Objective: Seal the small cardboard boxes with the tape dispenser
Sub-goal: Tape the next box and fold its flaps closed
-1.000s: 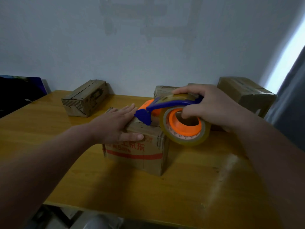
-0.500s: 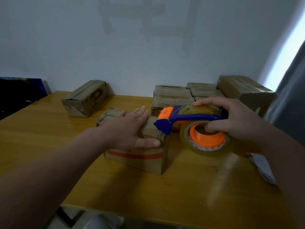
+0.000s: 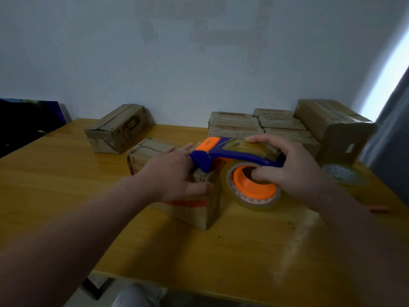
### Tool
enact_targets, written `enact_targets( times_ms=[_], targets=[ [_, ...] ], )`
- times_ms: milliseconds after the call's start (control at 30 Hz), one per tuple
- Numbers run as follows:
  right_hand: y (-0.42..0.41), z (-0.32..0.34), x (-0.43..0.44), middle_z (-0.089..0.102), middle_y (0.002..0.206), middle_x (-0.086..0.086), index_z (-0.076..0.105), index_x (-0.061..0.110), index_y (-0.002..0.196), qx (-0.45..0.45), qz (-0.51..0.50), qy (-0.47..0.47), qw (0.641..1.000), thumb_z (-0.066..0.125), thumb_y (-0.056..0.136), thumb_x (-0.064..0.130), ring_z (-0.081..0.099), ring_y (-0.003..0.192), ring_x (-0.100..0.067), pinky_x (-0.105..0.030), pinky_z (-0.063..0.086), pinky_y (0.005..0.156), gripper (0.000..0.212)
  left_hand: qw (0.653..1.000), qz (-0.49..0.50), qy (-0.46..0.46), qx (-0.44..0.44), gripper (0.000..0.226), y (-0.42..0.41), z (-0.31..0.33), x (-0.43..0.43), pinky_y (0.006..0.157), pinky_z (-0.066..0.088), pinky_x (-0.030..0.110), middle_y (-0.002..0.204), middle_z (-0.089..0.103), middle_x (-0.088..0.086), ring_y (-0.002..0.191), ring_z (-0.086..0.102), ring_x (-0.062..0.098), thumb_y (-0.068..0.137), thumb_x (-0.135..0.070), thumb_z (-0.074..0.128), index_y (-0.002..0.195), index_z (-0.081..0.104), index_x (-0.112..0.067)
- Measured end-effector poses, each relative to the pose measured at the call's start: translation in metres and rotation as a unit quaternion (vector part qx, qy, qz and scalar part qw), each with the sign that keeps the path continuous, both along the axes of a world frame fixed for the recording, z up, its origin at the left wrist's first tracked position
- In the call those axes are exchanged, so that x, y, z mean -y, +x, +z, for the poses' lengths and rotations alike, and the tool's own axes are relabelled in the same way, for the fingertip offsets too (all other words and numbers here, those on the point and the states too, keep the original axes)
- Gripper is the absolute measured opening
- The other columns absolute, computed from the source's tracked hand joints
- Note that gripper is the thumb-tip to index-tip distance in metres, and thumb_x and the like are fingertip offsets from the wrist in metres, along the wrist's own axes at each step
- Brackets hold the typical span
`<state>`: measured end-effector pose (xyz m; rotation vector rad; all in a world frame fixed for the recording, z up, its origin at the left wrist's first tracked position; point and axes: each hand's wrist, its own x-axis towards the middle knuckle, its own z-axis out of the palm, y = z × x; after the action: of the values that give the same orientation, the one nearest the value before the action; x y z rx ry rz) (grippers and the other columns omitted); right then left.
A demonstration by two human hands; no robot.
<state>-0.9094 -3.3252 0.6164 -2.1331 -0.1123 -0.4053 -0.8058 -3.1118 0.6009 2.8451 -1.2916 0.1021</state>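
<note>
A small cardboard box (image 3: 194,214) with an orange stripe stands in the middle of the yellow table (image 3: 221,251). My left hand (image 3: 174,173) lies flat on its top, fingers straight and thumb down the front face. My right hand (image 3: 294,171) grips the blue and orange tape dispenser (image 3: 234,156), fingers over the handle and thumb inside the orange core of the clear tape roll (image 3: 252,189). The dispenser's blue head sits at the box's near right top corner, right beside my left fingertips.
A loose cardboard box (image 3: 117,128) lies at the back left. Several stacked small boxes (image 3: 256,127) and a larger box (image 3: 334,129) stand at the back right, with a spare tape roll (image 3: 342,173) in front of it. A dark object (image 3: 26,120) is at far left.
My right hand carried the dispenser off the box top to the right, then brought its head back to the box's right top corner. My left hand stayed flat on the box.
</note>
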Motion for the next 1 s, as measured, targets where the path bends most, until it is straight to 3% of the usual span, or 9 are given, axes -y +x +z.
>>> enact_targets(
  times_ms=[100, 167, 267, 333, 533, 667, 733, 800, 1000],
  targets=[
    [0.002, -0.003, -0.005, 0.059, 0.101, 0.014, 0.058, 0.035, 0.118, -0.005, 0.01, -0.001, 1.0, 0.075, 0.074, 0.006, 0.058, 0.063, 0.001, -0.011, 0.044, 0.051, 0.056, 1.0, -0.017, -0.006, -0.021, 0.091, 0.009, -0.001, -0.011, 0.114, 0.02, 0.039, 0.15, 0.034, -0.004, 0.139, 0.025, 0.016, 0.068, -0.081, 0.014, 0.142, 0.035, -0.032],
    [-0.001, -0.001, -0.002, 0.058, 0.101, 0.015, 0.058, 0.038, 0.115, -0.007, 0.007, -0.001, 1.0, 0.076, 0.073, 0.007, 0.059, 0.065, -0.002, -0.012, 0.046, 0.052, 0.056, 0.999, -0.016, 0.006, -0.028, 0.094, 0.011, -0.002, -0.011, 0.116, 0.015, 0.04, 0.156, 0.024, -0.006, 0.144, 0.015, 0.016, 0.067, -0.082, 0.012, 0.147, 0.026, -0.034],
    [-0.015, 0.003, 0.012, 0.055, 0.1, 0.019, 0.056, 0.048, 0.108, -0.032, 0.003, -0.018, 0.999, 0.078, 0.07, 0.009, 0.06, 0.08, -0.003, -0.015, 0.051, 0.055, 0.059, 0.999, -0.006, 0.031, -0.026, 0.093, 0.015, -0.002, -0.008, 0.116, 0.008, 0.04, 0.159, 0.001, -0.005, 0.146, 0.002, 0.014, 0.063, -0.082, 0.008, 0.146, -0.003, -0.042],
    [-0.029, 0.004, 0.024, 0.055, 0.099, 0.019, 0.056, 0.051, 0.107, -0.056, 0.004, -0.016, 0.998, 0.082, 0.069, 0.014, 0.06, 0.083, -0.003, -0.019, 0.054, 0.057, 0.059, 0.999, -0.001, 0.04, -0.021, 0.088, 0.017, -0.003, -0.008, 0.116, 0.007, 0.04, 0.159, -0.004, -0.004, 0.146, 0.0, 0.015, 0.063, -0.083, 0.007, 0.142, -0.009, -0.048],
    [-0.056, -0.001, 0.046, 0.06, 0.102, 0.016, 0.06, 0.047, 0.106, -0.084, -0.015, -0.019, 0.996, 0.078, 0.069, 0.002, 0.061, 0.08, 0.002, -0.012, 0.05, 0.054, 0.061, 0.999, 0.002, 0.048, -0.014, 0.078, 0.017, -0.004, -0.007, 0.116, 0.008, 0.042, 0.159, -0.005, -0.002, 0.146, -0.001, 0.019, 0.061, -0.086, 0.006, 0.133, -0.012, -0.061],
    [-0.039, -0.005, 0.033, 0.066, 0.09, 0.008, 0.058, 0.05, 0.107, -0.113, -0.016, -0.099, 0.989, 0.076, 0.069, 0.014, 0.064, 0.069, -0.017, -0.03, 0.055, 0.056, 0.055, 0.998, -0.01, 0.055, -0.019, 0.088, 0.018, -0.002, -0.007, 0.116, 0.006, 0.044, 0.159, -0.006, 0.0, 0.146, -0.001, 0.021, 0.05, -0.096, -0.007, 0.13, -0.015, -0.062],
    [-0.028, -0.002, 0.026, 0.066, 0.084, 0.004, 0.057, 0.047, 0.107, -0.121, -0.006, -0.127, 0.985, 0.074, 0.069, 0.018, 0.062, 0.061, -0.019, -0.026, 0.051, 0.052, 0.051, 0.998, -0.003, 0.061, -0.028, 0.082, 0.017, -0.001, -0.006, 0.116, 0.004, 0.044, 0.159, -0.008, -0.001, 0.146, -0.002, 0.021, 0.055, -0.091, 0.003, 0.13, -0.015, -0.062],
    [-0.019, 0.006, 0.019, 0.063, 0.083, 0.007, 0.057, 0.045, 0.107, -0.127, -0.008, -0.149, 0.981, 0.073, 0.07, 0.019, 0.058, 0.055, -0.01, -0.015, 0.045, 0.047, 0.048, 0.997, 0.003, 0.064, -0.031, 0.077, 0.015, -0.001, -0.005, 0.116, 0.003, 0.045, 0.159, -0.008, -0.001, 0.146, -0.003, 0.021, 0.06, -0.083, 0.006, 0.13, -0.014, -0.061],
    [-0.004, 0.022, 0.008, 0.054, 0.105, 0.007, 0.06, 0.042, 0.109, -0.165, -0.033, -0.132, 0.977, 0.074, 0.072, 0.019, 0.057, 0.082, -0.014, -0.024, 0.043, 0.058, 0.045, 0.998, 0.003, 0.063, -0.025, 0.078, 0.014, -0.001, -0.004, 0.116, 0.006, 0.045, 0.159, -0.006, 0.0, 0.146, 0.0, 0.021, 0.059, -0.08, 0.004, 0.132, -0.013, -0.058]
  ],
)
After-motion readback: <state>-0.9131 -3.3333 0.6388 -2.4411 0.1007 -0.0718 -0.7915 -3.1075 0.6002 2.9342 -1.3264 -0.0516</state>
